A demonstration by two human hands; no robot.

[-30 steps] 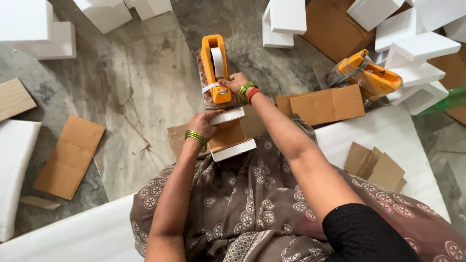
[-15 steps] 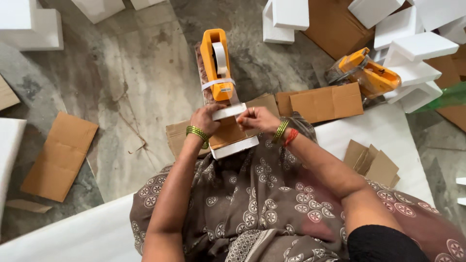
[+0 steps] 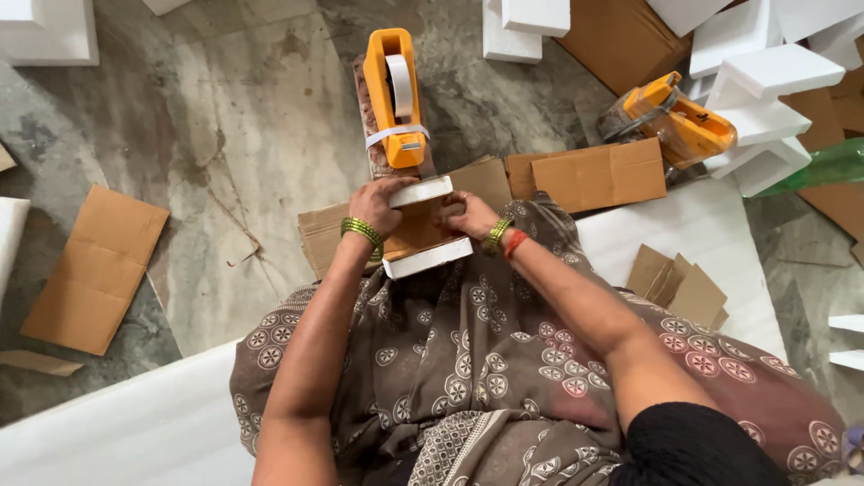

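Left hand: my left hand (image 3: 378,205), green bangles at the wrist, curls its fingers over the far left corner of the package, thumb and fingers closed on the upper foam strip.
Right hand: my right hand (image 3: 471,216), green and red bangles at the wrist, grips the package from its right side, fingers bent against the cardboard between the two foam strips.
Package: a small cardboard piece with white foam end caps (image 3: 425,229), held between both hands just above my lap, tilted a little; one foam strip lies at the far edge, the other at the near edge toward me.
Tape dispenser: an orange tape dispenser (image 3: 396,99) stands on the floor just beyond the package, its nose almost touching the upper foam strip; a loop of pale tape crosses its front.
Lap: patterned brown cloth (image 3: 477,360) covers my knees under both forearms.
Floor: grey stone floor (image 3: 234,117) carries flat cardboard sheets (image 3: 94,265) on my left and a folded cardboard panel (image 3: 598,175) on my right.
Further out: a second orange dispenser (image 3: 679,117) lies among white foam blocks (image 3: 765,81) at the far right; a white foam sheet (image 3: 135,432) runs along the near edge.
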